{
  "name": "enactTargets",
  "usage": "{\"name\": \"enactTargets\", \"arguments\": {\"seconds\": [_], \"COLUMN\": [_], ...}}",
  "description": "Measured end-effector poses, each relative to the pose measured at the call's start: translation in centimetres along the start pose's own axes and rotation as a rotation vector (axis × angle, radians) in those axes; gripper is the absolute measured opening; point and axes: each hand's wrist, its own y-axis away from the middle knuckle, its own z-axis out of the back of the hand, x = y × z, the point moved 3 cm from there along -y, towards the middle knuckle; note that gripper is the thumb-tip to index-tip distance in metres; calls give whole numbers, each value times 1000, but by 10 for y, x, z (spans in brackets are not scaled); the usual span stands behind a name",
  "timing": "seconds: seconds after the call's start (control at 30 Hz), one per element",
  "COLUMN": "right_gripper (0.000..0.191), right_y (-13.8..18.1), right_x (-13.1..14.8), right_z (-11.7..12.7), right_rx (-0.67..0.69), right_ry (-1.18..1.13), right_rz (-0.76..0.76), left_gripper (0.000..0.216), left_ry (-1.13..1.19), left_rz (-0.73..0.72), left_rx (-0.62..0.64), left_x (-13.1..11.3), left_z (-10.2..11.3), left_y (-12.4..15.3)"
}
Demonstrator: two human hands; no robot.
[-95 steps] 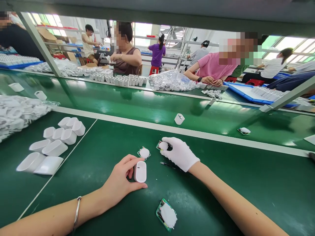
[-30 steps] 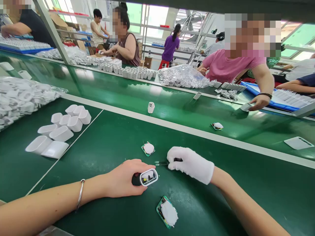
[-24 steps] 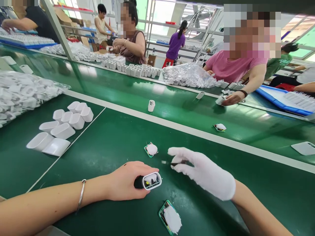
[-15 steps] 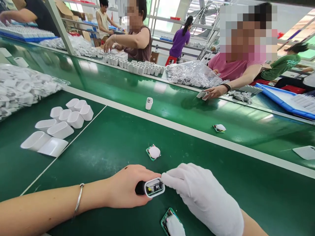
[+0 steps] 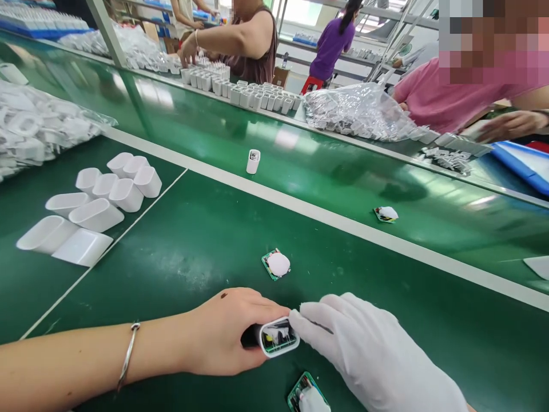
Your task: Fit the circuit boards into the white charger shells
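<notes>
My bare left hand wraps round a white plastic housing, its open oval end facing me. Inside that end a circuit board with small parts shows. My right hand, in a white glove, has its fingers stretched out, with a fingertip at the housing's right rim; its thumb is hidden. Just below lies a circuit board with a white blob, cut off by the frame's bottom edge. Another board with a white pad rests on the green table beyond my hands.
Several empty white housings stand at left beside a bag of white parts. On the green belt are a filled housing and a board. Co-workers sit across it, near a clear bag and rows of housings.
My view has tilted down slightly. The housing stays in my left hand, and my gloved fingers remain at its rim, now spread a little more. The co-worker in pink has drawn a hand back from the belt.
</notes>
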Motion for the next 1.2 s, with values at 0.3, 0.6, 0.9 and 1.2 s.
{"name": "enactTargets", "arguments": {"seconds": [0.3,0.6,0.9,1.2], "right_gripper": [26,23,31,24], "right_y": [5,2,20,15], "right_x": [-4,1,-13,-25], "right_z": [10,12,30,3], "right_rx": [-31,-55,-74,411], "right_ry": [-22,82,155,14], "right_rz": [-62,-57,-175,-462], "left_gripper": [25,23,21,40], "left_ry": [-4,6,7,-56], "left_rz": [10,3,18,-13], "left_rx": [-8,-25,-11,-95], "left_x": [-1,1,0,2], "left_z": [1,0,0,-2], "left_y": [0,1,3,9]}}
